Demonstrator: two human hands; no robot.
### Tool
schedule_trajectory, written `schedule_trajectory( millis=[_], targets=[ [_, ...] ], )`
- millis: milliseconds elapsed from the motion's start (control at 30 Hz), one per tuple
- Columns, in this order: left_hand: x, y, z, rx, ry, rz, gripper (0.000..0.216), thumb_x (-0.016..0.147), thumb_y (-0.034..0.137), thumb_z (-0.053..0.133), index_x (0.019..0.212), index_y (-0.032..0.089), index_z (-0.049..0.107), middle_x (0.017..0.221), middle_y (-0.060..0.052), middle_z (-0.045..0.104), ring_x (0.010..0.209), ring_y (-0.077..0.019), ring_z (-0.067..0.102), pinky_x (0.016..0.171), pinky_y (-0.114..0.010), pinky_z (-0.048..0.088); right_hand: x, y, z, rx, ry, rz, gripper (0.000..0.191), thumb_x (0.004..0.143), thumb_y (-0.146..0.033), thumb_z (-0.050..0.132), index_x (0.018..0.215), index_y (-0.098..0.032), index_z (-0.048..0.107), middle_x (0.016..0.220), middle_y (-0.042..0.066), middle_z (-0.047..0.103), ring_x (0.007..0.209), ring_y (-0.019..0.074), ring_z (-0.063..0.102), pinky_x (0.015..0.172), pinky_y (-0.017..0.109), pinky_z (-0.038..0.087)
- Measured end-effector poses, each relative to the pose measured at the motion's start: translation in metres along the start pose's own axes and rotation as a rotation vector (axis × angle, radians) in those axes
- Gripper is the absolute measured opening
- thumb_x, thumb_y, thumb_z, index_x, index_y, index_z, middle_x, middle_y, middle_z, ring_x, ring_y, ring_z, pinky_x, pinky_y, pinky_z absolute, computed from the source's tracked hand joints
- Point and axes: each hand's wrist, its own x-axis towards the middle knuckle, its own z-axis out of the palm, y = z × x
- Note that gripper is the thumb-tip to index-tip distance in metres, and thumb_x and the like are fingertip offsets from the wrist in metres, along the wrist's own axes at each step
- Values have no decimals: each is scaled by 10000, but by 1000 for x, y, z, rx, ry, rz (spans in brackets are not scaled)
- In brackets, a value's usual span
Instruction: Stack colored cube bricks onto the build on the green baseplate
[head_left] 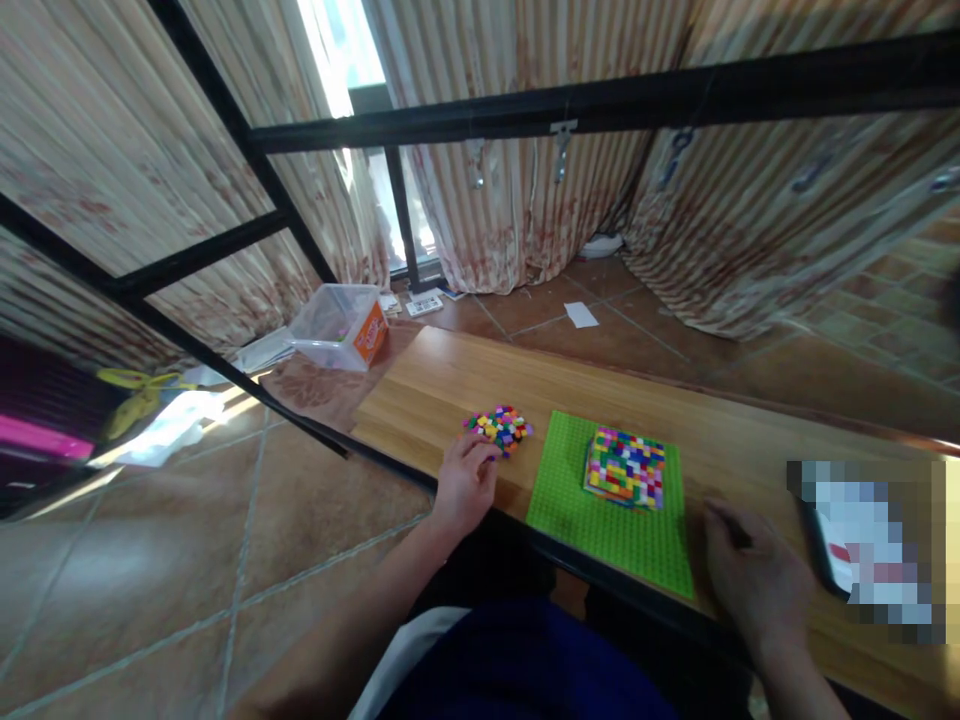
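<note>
In the head view, the main risk is at the pile of small bricks [501, 427]. It lies loose on the wooden table [442, 385], not far from the near rim, so a sweeping or hurried move of the left hand [465, 485] could scatter pieces over the edge onto the tiled floor [187, 560]. The bricks are tiny and tightly heaped, so a fingertip could also lift two at once or let one slip. The left hand's fingers [480, 452] are bent down onto the near side of the pile and touch its closest bricks, with the rest of the pile just beyond the tips. Whether they are pinched on a brick cannot be told. The right hand [754, 575] lies palm down on the table with its fingers loosely stretched and nothing showing in it. It is just right of the green baseplate [570, 500] and well apart from the pile. A careless nudge from it might shift the plate, whose near edge runs close to the rim, and with it the multicoloured brick slab [626, 467] seated on top.
</note>
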Motion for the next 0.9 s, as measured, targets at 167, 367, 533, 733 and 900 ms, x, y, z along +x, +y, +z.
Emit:
schedule_trajectory(
  millis=[167,367,533,733,900],
  targets=[
    [-4,-25,-11,167,-36,-2,189,851,128,547,889,227,703,1013,-54,639,974,-206,594,908,-376,486,0,-2,-1,-29,-14,12,402,854,-447,442,962,-171,714,957,124,712,835,287,657,697,386,483],
    [-1,-30,-3,245,-49,19,186,835,162,594,985,211,691,1066,-65,637,1011,-230,579,934,-410,464,0,-2,0,-17,15,11,397,837,-443,450,951,-171,717,956,123,716,838,288,663,696,384,487],
    [4,-29,0,194,-40,22,157,826,161,613,954,214,686,1064,-59,643,1022,-223,585,946,-396,468,0,-1,0,-13,28,-18,398,842,-459,445,934,-180,714,951,121,721,813,289,665,673,382,486],
    [9,-34,-6,98,69,-66,269,807,94,564,1031,208,661,1053,-62,646,1032,-209,598,950,-375,486,0,0,0,-24,17,-6,421,841,-488,435,934,-188,716,950,118,722,826,301,666,651,381,483],
    [18,-42,-17,134,77,-137,257,817,118,555,1033,203,666,1017,-64,653,1033,-228,603,951,-401,488,-1,-1,-2,-39,1,5,405,836,-470,440,941,-191,714,957,122,720,747,285,652,619,381,470]
  ],
)
